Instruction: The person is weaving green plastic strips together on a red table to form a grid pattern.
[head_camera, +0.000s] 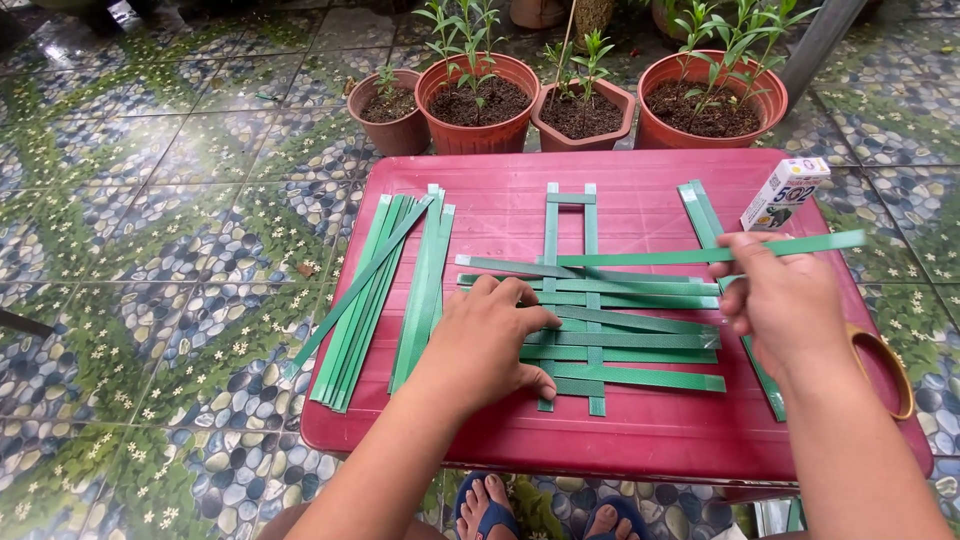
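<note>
A partly woven mat of green plastic strips (620, 340) lies on a red plastic table (500, 200): two upright strips crossed by several horizontal ones. My left hand (490, 345) presses flat on the left side of the weave. My right hand (785, 300) pinches one long green strip (700, 252) that runs from the weave's top out to the right, slightly raised. A loose bundle of green strips (385, 290) lies to the left of my left hand.
A small white box (785, 193) stands at the table's right back corner, beside two more green strips (700, 212). An orange handle (885, 365) sticks out at the right edge. Several terracotta pots with plants (478, 105) stand behind the table on a pebble-patterned floor.
</note>
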